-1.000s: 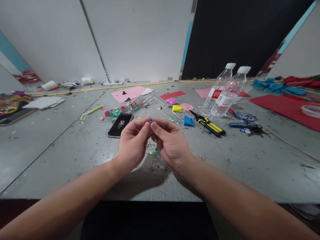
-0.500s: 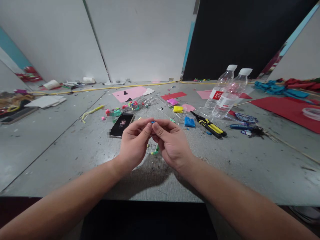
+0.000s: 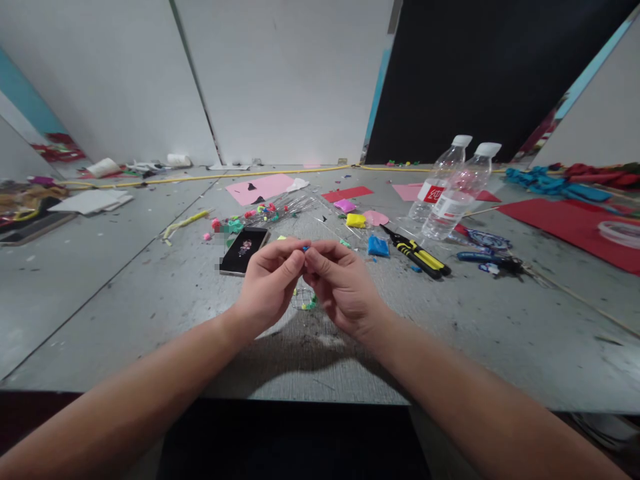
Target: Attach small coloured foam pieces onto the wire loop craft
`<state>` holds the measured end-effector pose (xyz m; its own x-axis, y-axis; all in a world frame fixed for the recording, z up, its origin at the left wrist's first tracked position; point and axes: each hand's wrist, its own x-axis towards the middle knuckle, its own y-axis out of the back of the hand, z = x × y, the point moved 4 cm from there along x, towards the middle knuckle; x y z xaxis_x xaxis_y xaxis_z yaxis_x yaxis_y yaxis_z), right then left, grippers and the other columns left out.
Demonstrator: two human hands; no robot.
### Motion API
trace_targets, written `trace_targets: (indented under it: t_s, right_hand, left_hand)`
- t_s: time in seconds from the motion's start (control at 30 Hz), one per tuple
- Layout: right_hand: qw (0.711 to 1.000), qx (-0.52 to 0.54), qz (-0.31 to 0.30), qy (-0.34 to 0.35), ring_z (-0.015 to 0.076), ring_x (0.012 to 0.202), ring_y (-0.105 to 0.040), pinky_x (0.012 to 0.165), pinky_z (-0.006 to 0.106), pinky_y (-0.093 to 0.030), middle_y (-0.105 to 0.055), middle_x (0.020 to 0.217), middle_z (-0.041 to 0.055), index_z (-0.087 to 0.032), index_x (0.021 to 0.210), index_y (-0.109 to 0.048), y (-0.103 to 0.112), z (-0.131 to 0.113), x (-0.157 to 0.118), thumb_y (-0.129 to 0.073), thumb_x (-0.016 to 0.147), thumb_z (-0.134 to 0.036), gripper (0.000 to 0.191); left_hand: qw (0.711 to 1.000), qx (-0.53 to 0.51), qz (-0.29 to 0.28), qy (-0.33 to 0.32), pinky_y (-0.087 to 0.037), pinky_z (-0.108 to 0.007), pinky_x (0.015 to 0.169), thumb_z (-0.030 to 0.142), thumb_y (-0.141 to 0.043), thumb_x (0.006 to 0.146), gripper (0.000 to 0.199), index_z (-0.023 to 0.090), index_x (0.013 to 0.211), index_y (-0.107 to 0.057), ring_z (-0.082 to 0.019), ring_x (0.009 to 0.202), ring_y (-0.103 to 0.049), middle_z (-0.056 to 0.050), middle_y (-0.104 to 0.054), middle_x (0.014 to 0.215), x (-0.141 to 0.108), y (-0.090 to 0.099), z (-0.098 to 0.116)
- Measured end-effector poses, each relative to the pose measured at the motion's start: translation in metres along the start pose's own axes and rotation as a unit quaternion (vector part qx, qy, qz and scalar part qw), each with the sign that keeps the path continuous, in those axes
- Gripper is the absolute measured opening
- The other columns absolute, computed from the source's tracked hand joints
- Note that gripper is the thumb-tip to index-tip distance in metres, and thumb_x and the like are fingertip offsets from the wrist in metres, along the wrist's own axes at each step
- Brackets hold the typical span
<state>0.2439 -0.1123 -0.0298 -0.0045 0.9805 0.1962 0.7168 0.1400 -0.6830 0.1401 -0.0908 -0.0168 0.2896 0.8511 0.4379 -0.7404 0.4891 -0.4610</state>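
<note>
My left hand (image 3: 271, 280) and my right hand (image 3: 345, 283) meet in the middle of the view, raised over the table. Between their thumbs and forefingers they pinch a small piece of blue modelling clay (image 3: 305, 249), mostly covered by the fingertips. Below the hands, a small wire frame (image 3: 303, 300) with green and yellow bits on it rests on the table, partly hidden by them. A larger packet of blue clay (image 3: 379, 246) lies to the right of my right hand. Just left of my left hand lies a dark-screened phone (image 3: 244, 250).
Black-and-yellow pliers (image 3: 417, 253) and two clear plastic bottles (image 3: 445, 200) are at right. Yellow clay (image 3: 356, 221), purple clay (image 3: 345, 206) and pink paper (image 3: 260, 189) lie farther back. Beaded wires (image 3: 267, 212) spread behind the phone. Red sheets (image 3: 565, 230) cover the far right.
Both hands stay together at the blue clay, with only slight finger movement. The view has shifted a little, and the objects on the right appear slightly farther left.
</note>
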Motion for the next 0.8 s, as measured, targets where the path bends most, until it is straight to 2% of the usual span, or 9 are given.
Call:
trace_targets:
  t_s: [0.17,0.33,0.47,0.8]
  right_hand:
    - [1.0,-0.008,-0.005,0.005,0.0097,0.062,-0.053,0.059,0.027,-0.043,-0.068,0.067,-0.0063,-0.026,0.073,-0.075,0.0015,0.0005,0.0002,-0.099,0.058,-0.038,0.031]
    - [1.0,-0.002,-0.007,-0.002,0.0114,0.07,-0.059,0.065,0.028,-0.047,-0.071,0.074,-0.0057,-0.027,0.073,-0.074,0.0013,0.001,-0.0005,-0.099,0.057,-0.036,0.032]
    - [1.0,0.004,-0.011,-0.003,0.0103,0.068,-0.058,0.065,0.027,-0.046,-0.068,0.068,-0.0065,-0.026,0.071,-0.074,-0.0007,-0.0002,-0.0023,-0.099,0.057,-0.036,0.031]
    - [1.0,-0.002,-0.014,-0.003,0.0098,0.067,-0.055,0.064,0.027,-0.043,-0.067,0.07,-0.0055,-0.025,0.071,-0.074,0.0003,0.0009,-0.003,-0.098,0.06,-0.037,0.029]
  left_hand:
    - [0.999,-0.023,-0.022,0.043,-0.057,-0.022,0.056,0.028,-0.094,0.07,0.018,0.024,0.084,-0.083,-0.01,0.064,-0.068,0.0,-0.078,0.082,0.0016,0.0016,-0.0004]
    - [0.999,-0.015,-0.019,0.045,-0.056,-0.021,0.058,0.031,-0.094,0.07,0.018,0.023,0.083,-0.083,-0.01,0.063,-0.066,0.001,-0.074,0.073,0.0033,0.0028,0.0007]
    - [0.998,-0.02,-0.033,0.051,-0.057,-0.021,0.056,0.032,-0.093,0.072,0.017,0.023,0.084,-0.083,-0.009,0.06,-0.066,0.002,-0.073,0.07,0.0039,0.0005,0.0021]
    - [0.998,-0.005,-0.035,0.061,-0.058,-0.021,0.058,0.033,-0.092,0.074,0.017,0.024,0.085,-0.083,-0.009,0.062,-0.067,0.001,-0.076,0.077,0.005,0.0032,0.0002]
